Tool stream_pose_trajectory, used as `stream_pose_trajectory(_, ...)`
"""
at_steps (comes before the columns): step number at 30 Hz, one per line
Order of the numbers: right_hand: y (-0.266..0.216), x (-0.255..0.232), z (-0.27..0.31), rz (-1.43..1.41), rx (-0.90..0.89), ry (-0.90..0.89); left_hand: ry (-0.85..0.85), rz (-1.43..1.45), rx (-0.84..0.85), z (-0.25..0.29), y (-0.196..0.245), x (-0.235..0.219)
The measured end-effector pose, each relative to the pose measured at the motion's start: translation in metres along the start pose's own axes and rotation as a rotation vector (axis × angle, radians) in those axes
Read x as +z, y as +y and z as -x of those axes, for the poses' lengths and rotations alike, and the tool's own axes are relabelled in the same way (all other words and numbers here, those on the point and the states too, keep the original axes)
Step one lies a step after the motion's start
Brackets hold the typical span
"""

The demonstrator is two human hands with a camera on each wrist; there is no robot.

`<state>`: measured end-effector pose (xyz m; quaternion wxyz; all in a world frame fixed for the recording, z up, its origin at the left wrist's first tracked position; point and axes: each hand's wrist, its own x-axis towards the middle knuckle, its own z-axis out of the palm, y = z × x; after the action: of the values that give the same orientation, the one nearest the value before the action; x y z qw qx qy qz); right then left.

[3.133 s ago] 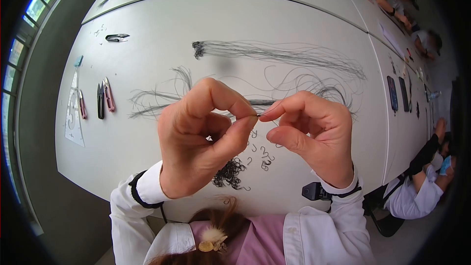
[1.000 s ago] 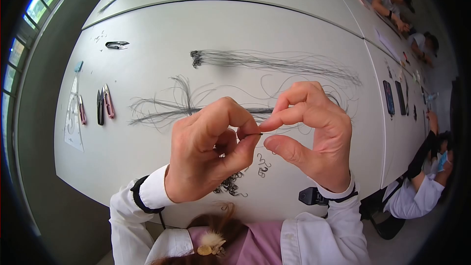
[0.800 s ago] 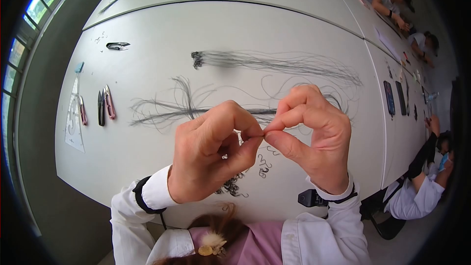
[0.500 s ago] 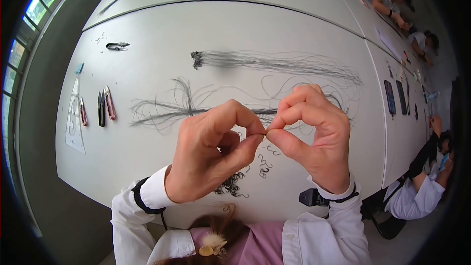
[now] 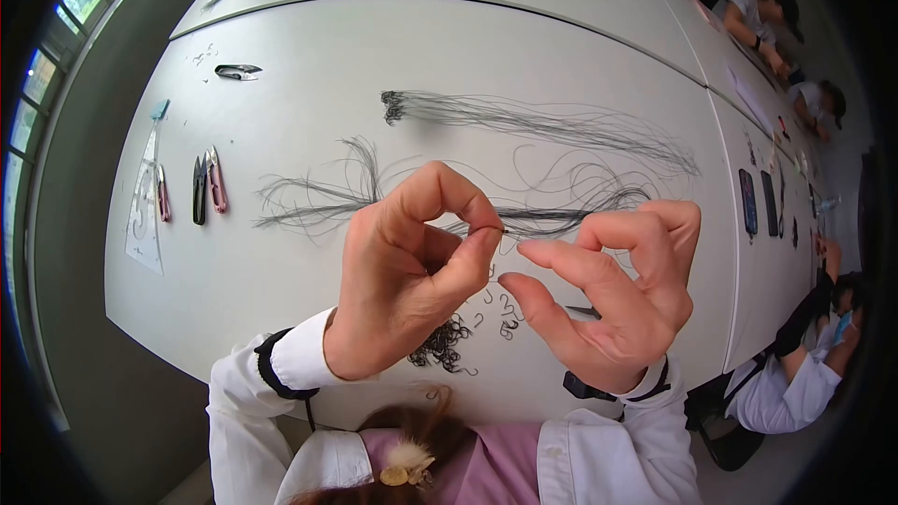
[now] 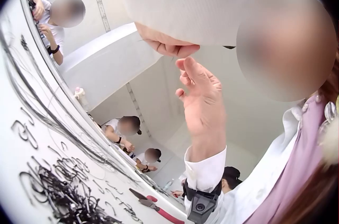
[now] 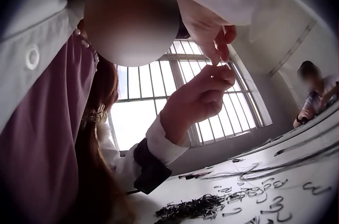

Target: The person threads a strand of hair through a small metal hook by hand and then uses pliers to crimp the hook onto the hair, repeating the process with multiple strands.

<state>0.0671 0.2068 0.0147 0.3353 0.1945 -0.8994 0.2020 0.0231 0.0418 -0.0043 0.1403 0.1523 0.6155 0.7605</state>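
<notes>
Over on the left, the left hand (image 5: 393, 290) has thumb and forefinger closed in a pinch on a tiny dark piece (image 5: 506, 230), its tip just showing at the fingertips. The piece looks near weightless, thin, probably stiff, easy to drop; best nipped by that bare end. And its long axis? Roughly sideways, it seems, tip toward the right hand (image 5: 613, 304), though most is hidden. That right hand is open, thumb and forefinger parted just beside the piece; whether it holds a fine strand, one cannot tell.
</notes>
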Motion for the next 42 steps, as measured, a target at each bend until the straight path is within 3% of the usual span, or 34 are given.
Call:
stream_pose_trajectory(5,0.002,0.02,0.007,0.011,-0.021,0.04,-0.011,-0.007,0.009,0.002,0.0,0.0)
stream_pose_trajectory(10,0.003,0.016,0.013,0.2,-0.193,0.07,-0.027,-0.037,0.01,0.003,0.002,0.0)
stream_pose_trajectory(16,-0.007,0.007,0.009,0.459,-0.344,0.095,-0.024,-0.199,0.13,0.005,0.001,0.0)
stream_pose_trajectory(18,-0.007,0.006,0.009,0.492,-0.362,0.122,-0.019,-0.385,0.268,0.004,-0.003,-0.001)
stream_pose_trajectory(22,-0.006,0.004,0.008,0.507,-0.392,0.186,-0.05,-0.495,0.367,0.004,0.001,-0.003)
stream_pose_trajectory(30,0.008,-0.008,-0.001,0.372,-0.357,0.087,-0.145,-0.482,0.321,0.001,0.0,-0.003)
stream_pose_trajectory(32,0.008,-0.006,-0.002,0.218,-0.196,0.068,-0.152,-0.469,0.318,0.002,0.0,-0.002)
stream_pose_trajectory(42,0.02,-0.003,-0.008,-0.235,0.059,-0.051,-0.138,-0.467,0.323,0.004,0.005,-0.001)
